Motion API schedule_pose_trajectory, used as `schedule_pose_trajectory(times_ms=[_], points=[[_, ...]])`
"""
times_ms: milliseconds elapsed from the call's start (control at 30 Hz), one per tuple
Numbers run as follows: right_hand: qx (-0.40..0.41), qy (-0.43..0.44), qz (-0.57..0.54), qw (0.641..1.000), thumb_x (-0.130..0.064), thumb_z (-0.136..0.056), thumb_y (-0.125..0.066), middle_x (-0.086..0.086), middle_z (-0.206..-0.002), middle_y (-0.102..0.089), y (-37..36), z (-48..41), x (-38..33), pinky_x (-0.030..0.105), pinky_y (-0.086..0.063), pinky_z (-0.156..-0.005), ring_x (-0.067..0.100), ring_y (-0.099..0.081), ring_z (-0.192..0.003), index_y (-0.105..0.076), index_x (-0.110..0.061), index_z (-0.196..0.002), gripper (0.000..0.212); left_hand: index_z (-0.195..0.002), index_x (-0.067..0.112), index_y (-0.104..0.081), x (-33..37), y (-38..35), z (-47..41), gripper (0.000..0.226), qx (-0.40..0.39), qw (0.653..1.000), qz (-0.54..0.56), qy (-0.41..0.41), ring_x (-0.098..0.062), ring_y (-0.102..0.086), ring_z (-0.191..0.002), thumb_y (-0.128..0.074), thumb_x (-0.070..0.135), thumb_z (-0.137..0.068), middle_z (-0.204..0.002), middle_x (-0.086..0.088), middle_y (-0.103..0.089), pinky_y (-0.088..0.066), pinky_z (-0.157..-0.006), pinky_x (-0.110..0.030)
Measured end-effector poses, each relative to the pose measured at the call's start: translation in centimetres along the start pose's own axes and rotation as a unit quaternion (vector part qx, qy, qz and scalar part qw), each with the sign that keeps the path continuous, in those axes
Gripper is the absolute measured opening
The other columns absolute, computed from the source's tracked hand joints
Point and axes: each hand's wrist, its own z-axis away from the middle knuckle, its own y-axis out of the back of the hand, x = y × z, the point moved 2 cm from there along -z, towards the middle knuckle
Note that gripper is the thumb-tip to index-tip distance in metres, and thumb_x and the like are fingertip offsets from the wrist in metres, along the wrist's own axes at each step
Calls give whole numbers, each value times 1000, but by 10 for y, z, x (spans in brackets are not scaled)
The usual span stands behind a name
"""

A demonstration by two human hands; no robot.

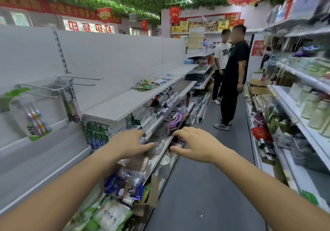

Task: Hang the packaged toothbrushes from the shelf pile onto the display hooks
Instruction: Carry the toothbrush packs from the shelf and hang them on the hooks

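Toothbrush pack (30, 116) (green-topped) on hook (44, 88)

One wide head-worn view — facing forward and down the aisle (205, 186); left hand (130, 145), right hand (194, 145) close ahead.

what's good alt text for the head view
The left hand and right hand reach forward empty in a shop aisle. A toothbrush pack hangs on a display hook at left, a pile of packs lies on the shelf, and two people stand beyond.

Both bare forearms are reaching forward, palms down. The left grip (131, 146) and right grip (195, 146) are hovering just beside the shelf edge (157, 123), fingers loosely curled, holding nothing.
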Motion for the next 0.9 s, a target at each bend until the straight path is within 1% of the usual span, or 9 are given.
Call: schedule_pose_trajectory(times_ms=[100,233,333,467,533,667,733,833,900], points=[[-19,-7,-3,1000,-73,-93,-40,-4,-134,-57,0,-19,49,37,-44,-102,18,-54,-123,-45,-28,-145,69,-135,26,-56,12,0,-50,82,-2,1000,-2,8,-17,-62,-112,-36,87,-84,-132,5,-63,-54,-91,-39],[-21,-8,-1,1000,-70,-95,-40,-5,-143,-53,5,-51,107,35,-41,-103,17,-51,-128,-45,-26,-147,68,-137,26,-54,24,1,-107,81,-5,1000,-4,24,-17,-61,-112,-37,86,-85,-135,5,-61,-52,-86,-35],[-25,-4,-7,1000,-69,-96,-41,-5,-143,-53,2,-77,136,33,-41,-103,16,-50,-129,-46,-25,-147,67,-142,25,-52,27,-2,-142,84,-15,999,-2,37,-17,-60,-119,-36,86,-86,-139,6,-59,-53,-94,-39],[-24,2,-10,1000,-68,-96,-42,-5,-136,-57,-6,-124,168,33,-43,-100,16,-54,-123,-48,-24,-145,66,-129,22,-59,23,-7,-191,80,-9,999,-11,52,-18,-63,-108,-37,86,-86,-125,4,-66,-53,-91,-39],[-27,4,-9,1000,-68,-95,-43,-6,-129,-59,-10,-154,183,33,-47,-96,16,-57,-117,-50,-25,-143,65,-127,22,-60,15,-11,-221,80,-11,998,-13,59,-18,-63,-108,-37,86,-85,-125,4,-65,-53,-90,-38],[-22,9,4,1000,-67,-96,-43,-3,-133,-59,-18,-226,216,36,-45,-98,18,-54,-122,-49,-24,-144,65,-122,22,-62,-7,-11,-290,102,18,998,-9,59,-19,-64,-105,-20,97,-67,-121,2,-67,-54,-88,-37],[-28,7,9,1000,-68,-95,-43,-2,-138,-57,-20,-263,233,36,-44,-102,19,-53,-126,-48,-24,-145,67,-111,20,-63,-19,-10,-326,97,18,998,0,64,-18,-65,-95,-21,97,-70,-111,1,-68,-54,-85,-38],[-34,0,9,999,-70,-94,-42,-2,-138,-57,-22,-316,257,36,-44,-102,19,-53,-127,-47,-24,-146,70,-95,19,-58,-33,-6,-375,73,22,997,-12,74,-16,-59,-82,-33,87,-86,-93,3,-60,-49,-72,-33],[-30,0,1,1000,-73,-93,-40,-3,-136,-59,-22,-349,274,37,-46,-102,18,-55,-123,-49,-24,-144,72,-96,20,-59,-42,-5,-406,70,34,996,-8,78,-17,-60,-82,-35,85,-87,-93,2,-61,-49,-70,-33]])
